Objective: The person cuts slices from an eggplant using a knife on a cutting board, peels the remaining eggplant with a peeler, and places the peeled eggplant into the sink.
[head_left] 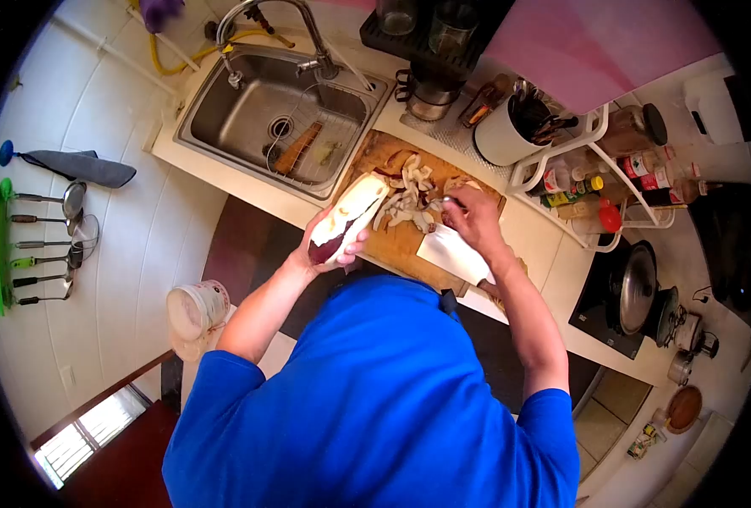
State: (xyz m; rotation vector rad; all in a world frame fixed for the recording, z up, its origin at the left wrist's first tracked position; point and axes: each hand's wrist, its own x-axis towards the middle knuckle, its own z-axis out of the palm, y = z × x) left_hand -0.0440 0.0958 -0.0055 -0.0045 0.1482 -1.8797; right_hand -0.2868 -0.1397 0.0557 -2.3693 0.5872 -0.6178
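Observation:
My left hand (337,241) is wrapped round a large, partly peeled sweet potato (354,207), tilted over the near left edge of the wooden cutting board (384,245). Its flesh is white, and dark purple skin stays on the lower end. Over the board's right side my right hand (477,218) is closed, fingers pinched together; what is in them, if anything, is too small to name. Just below that hand lies a cleaver (453,256), its wide pale blade on the board. Strips of peel (411,190) are heaped between the two hands.
A steel sink (214,110) with a brown root-like piece (299,151) in it adjoins the board on the left. Behind stand a white utensil holder (502,135) and a white rack (599,131) of bottles. A lidded pan (638,288) sits at right on the stove.

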